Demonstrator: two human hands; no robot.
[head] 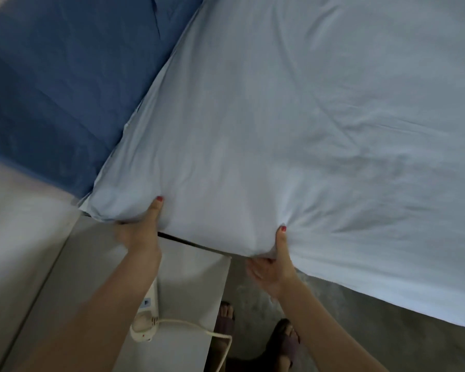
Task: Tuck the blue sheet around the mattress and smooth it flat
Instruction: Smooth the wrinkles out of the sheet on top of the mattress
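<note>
The light blue sheet (pixel 293 124) is lying over the mattress (pixel 169 237) and covering almost all of it. Only a thin dark strip of the mattress is showing under the sheet, between the two hands. The bed is running from its near corner, low in the middle of the picture, up and away to the right. That corner is pointing down at the person.

A dark blue pillow (pixel 65 84) is lying at the top left, just beside the edge of the sheet.

The left hand (pixel 142 226) is grasping the sheet at the corner. Its thumb is pressing on top of the cloth and its fingers are hiding under the edge. The right hand (pixel 273 267) is grasping the sheet a little way along the near edge. Its thumb is on top too, and the cloth is bunching into small folds around it. Both arms are reaching forward and up from the bottom of the picture.

A white power strip (pixel 145 318) with a cord is lying on a white counter (pixel 193 277) below the corner. Two feet in sandals (pixel 285 342) are standing on the grey floor (pixel 373 334).
</note>
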